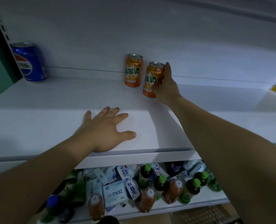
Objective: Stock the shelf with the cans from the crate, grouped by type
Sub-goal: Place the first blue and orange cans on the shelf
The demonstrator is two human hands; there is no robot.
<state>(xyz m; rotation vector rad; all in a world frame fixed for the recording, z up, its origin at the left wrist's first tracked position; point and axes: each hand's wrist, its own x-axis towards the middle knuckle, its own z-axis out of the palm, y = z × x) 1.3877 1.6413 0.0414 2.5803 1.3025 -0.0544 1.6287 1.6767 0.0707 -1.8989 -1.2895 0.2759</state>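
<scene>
My right hand (166, 85) grips the near Mirinda can (151, 80) beside the far Mirinda can (133, 70) on the shelf (53, 97), left hand (106, 131) flat and open, Pepsi can (28, 62) far left; I judge stocking barely begun.

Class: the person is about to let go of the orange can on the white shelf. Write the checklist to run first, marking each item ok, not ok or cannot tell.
1. Right hand grips front orange metal can: ok.
2. Matching rear orange can close beside it: ok.
3. Blue cola can apart, far left: ok.
4. Front can's base flat on white shelf: cannot tell.
5. Left hand flat on shelf, clear of cans: ok.
</scene>
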